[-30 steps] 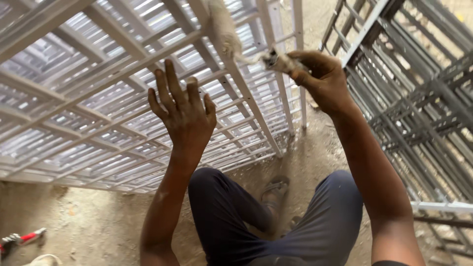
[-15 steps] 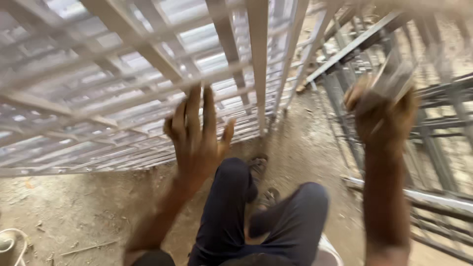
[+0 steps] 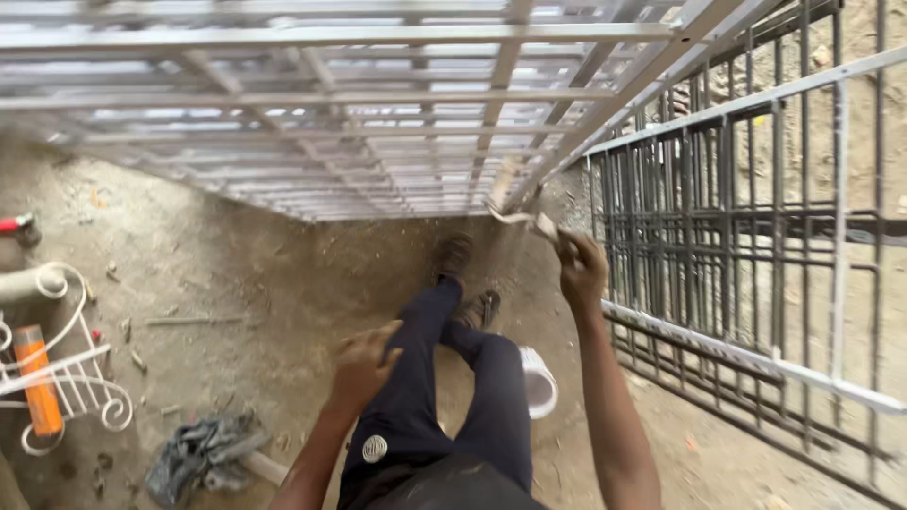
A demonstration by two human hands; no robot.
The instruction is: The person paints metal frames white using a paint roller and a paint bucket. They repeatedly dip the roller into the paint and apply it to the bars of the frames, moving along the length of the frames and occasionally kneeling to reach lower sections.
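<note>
The right hand (image 3: 578, 269) is clenched on a scraper (image 3: 520, 219), a thin pale blade held up against the lower edge of the grey metal grille (image 3: 378, 104) overhead; its tip is blurred and hard to make out. The left hand (image 3: 364, 364) hangs released over the person's dark trousers, fingers loose, holding nothing. By the right knee sits a white bucket (image 3: 539, 381), half hidden, its contents unseen. A darker grille (image 3: 737, 236) stands right. A rag (image 3: 203, 453) lies on the dirt floor (image 3: 236, 274).
</note>
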